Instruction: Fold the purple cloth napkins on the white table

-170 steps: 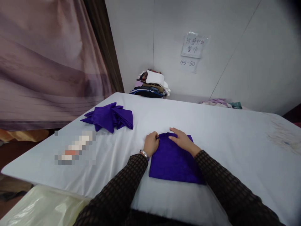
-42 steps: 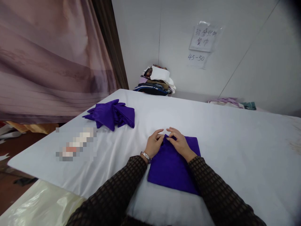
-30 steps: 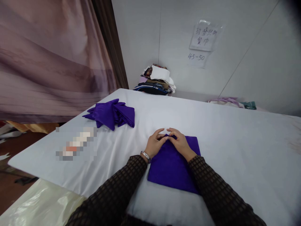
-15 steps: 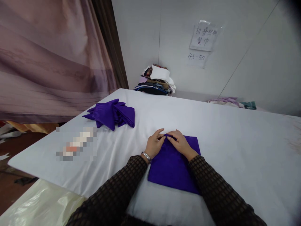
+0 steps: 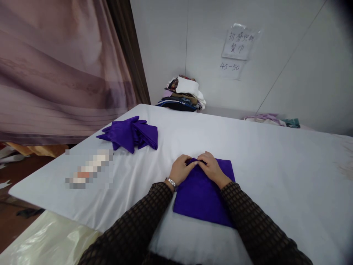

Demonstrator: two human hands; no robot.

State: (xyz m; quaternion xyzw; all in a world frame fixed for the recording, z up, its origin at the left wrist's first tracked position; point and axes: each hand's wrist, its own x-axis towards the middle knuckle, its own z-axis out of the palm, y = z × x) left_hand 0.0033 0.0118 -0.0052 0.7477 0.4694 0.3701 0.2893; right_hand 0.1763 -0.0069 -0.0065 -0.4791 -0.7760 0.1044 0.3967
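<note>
Purple cloth point(image 5: 202, 197) in the left hand point(image 5: 180, 170), forefinger now lower

Left sleeve point(image 5: 132, 215) and right sleeve point(image 5: 261, 224) matched: long, dark, near-black cloth. Small brownish check ran whole length; cloth looked thin, partly sheer. Cuffs ended at wrists. Left hand point(image 5: 180, 170) and right hand point(image 5: 211, 168) were bare. Left wrist carried silver-coloured bracelet point(image 5: 171, 182), shiny, band-shaped; surface pattern was too small to read.
</note>
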